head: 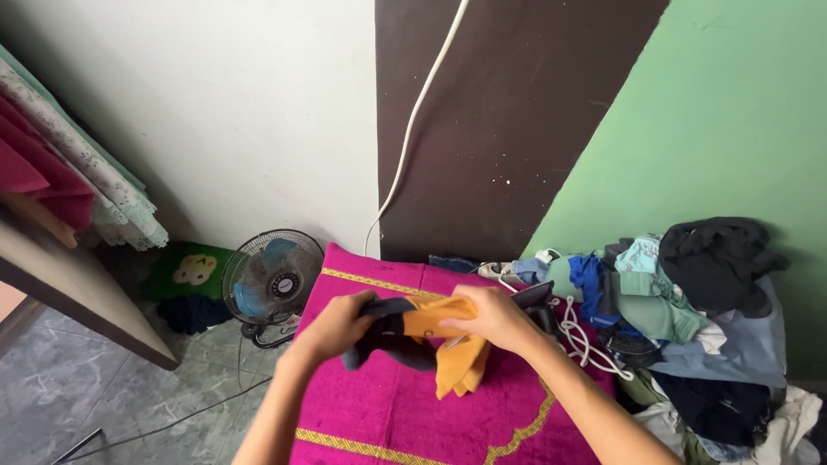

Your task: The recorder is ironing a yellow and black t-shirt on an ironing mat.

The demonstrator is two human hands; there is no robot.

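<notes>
Mid-fold, I'd say: my left hand [338, 325] is closed on the dark end of the orange garment [448, 340] and my right hand [493, 317] is clamped on its orange top edge, holding it just above the pink cloth [388, 405] with the tail hanging down toward it. Next move likely needs the loose tail brought flat on the cloth and squared, keeping both grips steady. Just past my right hand sit an iron [536, 301] and its white cord [579, 337], close enough to snag; beyond, a clothes pile [689, 310] on the right and a fan [271, 280] on the floor to the left.
</notes>
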